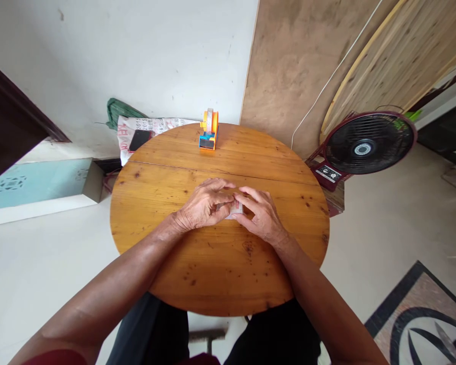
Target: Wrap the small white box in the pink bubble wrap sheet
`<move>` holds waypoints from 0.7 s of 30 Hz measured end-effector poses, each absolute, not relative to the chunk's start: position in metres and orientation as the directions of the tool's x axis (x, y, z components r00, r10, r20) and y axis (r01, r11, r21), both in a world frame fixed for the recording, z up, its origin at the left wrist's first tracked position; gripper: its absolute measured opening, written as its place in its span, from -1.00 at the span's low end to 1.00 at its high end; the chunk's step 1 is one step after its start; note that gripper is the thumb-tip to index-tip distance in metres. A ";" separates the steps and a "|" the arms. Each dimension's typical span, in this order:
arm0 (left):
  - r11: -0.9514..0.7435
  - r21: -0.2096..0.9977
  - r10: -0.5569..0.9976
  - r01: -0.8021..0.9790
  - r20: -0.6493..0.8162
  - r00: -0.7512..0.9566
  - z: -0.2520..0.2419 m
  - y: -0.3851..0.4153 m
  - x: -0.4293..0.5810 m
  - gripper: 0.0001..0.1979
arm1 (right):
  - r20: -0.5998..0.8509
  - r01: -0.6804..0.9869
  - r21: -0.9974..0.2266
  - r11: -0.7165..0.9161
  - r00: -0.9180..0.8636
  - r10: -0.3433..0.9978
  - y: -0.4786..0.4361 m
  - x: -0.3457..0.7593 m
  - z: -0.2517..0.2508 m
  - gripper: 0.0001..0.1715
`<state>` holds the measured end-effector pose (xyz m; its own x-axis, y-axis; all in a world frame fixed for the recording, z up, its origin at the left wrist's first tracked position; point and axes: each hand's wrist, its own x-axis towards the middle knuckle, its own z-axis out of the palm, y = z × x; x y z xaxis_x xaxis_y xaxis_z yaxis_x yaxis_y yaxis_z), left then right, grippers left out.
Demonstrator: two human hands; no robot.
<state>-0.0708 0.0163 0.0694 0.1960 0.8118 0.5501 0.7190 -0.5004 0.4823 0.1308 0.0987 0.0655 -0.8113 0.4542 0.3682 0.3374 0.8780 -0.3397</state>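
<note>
A small white box-like item (237, 207) with a reddish mark rests at the middle of the round wooden table (220, 274). My left hand (203, 204) closes on its left side, thumb below and fingers curled above. From the right, my right hand (264, 213) grips the same item between thumb and fingertips. Both sets of fingers nearly meet over it, so most of its surface is hidden and its exact kind does not show.
An orange and blue tape dispenser (210, 134) with a roll of clear tape stands at the table's far edge. Behind the left edge lie a phone (140, 140) and a printed white sack (127, 131). A dark red fan (368, 144) stands to the right.
</note>
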 end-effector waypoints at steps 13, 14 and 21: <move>-0.185 0.924 0.901 0.335 0.295 -0.319 0.072 0.026 -0.070 -0.80 | 0.364 0.363 -0.250 0.898 -0.824 0.435 0.096 0.133 0.067 -0.50; -0.163 0.938 0.911 0.307 0.263 -0.319 0.072 0.026 -0.070 -0.80 | 0.365 0.360 -0.254 0.898 -0.824 0.433 0.096 0.133 0.067 -0.51; -0.062 0.975 0.951 0.215 0.123 -0.282 0.070 0.028 -0.069 -0.76 | 0.358 0.348 -0.305 0.886 -0.821 0.445 0.091 0.130 0.071 -0.51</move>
